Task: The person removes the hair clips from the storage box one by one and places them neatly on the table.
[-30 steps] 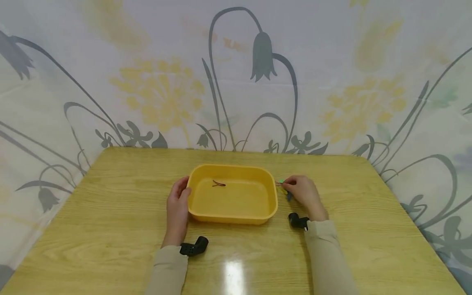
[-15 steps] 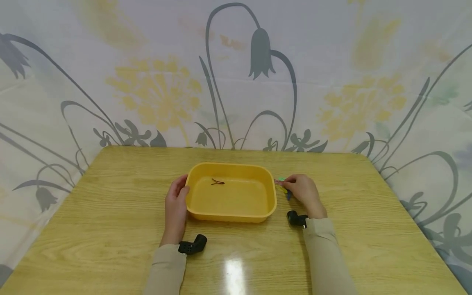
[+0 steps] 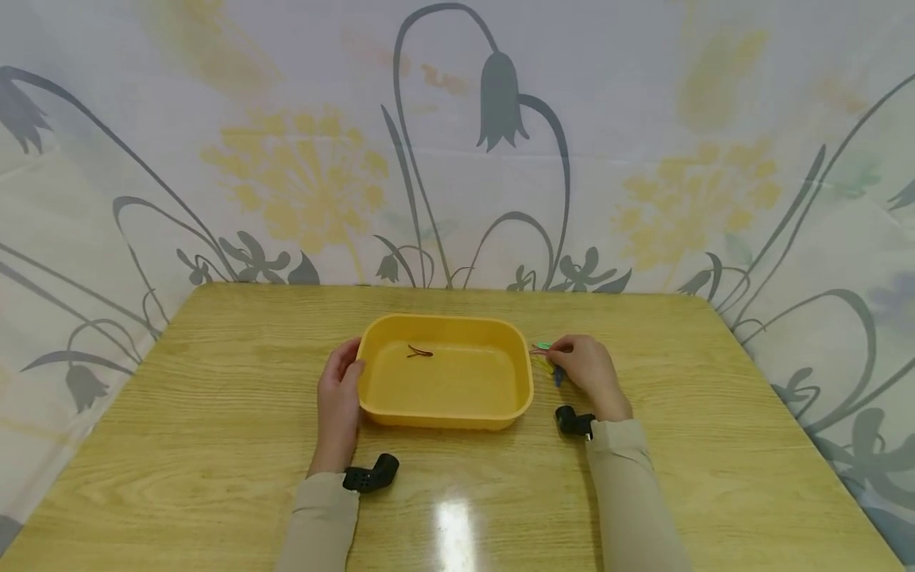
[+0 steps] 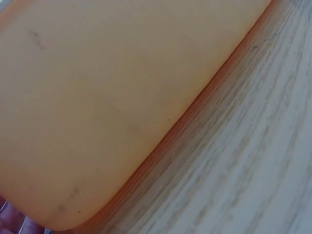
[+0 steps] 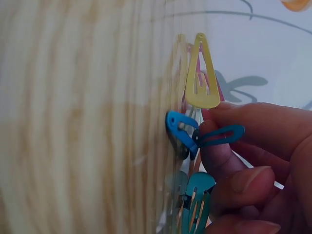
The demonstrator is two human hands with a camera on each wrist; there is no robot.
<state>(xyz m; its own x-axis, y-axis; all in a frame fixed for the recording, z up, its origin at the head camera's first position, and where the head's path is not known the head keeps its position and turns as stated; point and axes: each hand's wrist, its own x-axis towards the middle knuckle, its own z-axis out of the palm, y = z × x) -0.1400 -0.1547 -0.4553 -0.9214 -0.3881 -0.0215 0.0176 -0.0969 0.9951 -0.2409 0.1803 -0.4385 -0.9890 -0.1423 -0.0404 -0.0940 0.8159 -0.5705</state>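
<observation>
In the head view my left hand [image 3: 339,405] holds the left end of a yellow plastic tub [image 3: 443,418], thumb at the rim. The tub's outer wall [image 4: 112,97] fills most of the left wrist view. A thin, dark, forked hair clip [image 3: 422,352] lies inside. Just past the tub's right end, my right hand [image 3: 588,369] pinches a pink hair clip [image 3: 538,351], partly hidden behind a yellow snap clip [image 5: 204,92] in the right wrist view. Close to those fingertips are blue clips [image 5: 181,131] and a teal clip [image 5: 199,195].
The tub stands on a wood-grain table [image 3: 214,429]. A flower-patterned cloth [image 3: 314,95] hangs along the back and sides. Each wrist wears a black camera mount, the left one [image 3: 372,474] near the tub's front corner.
Both hands keep almost the same places, left on the tub and right at the clips. The head view has shifted slightly, and the tub appears a little further left.
</observation>
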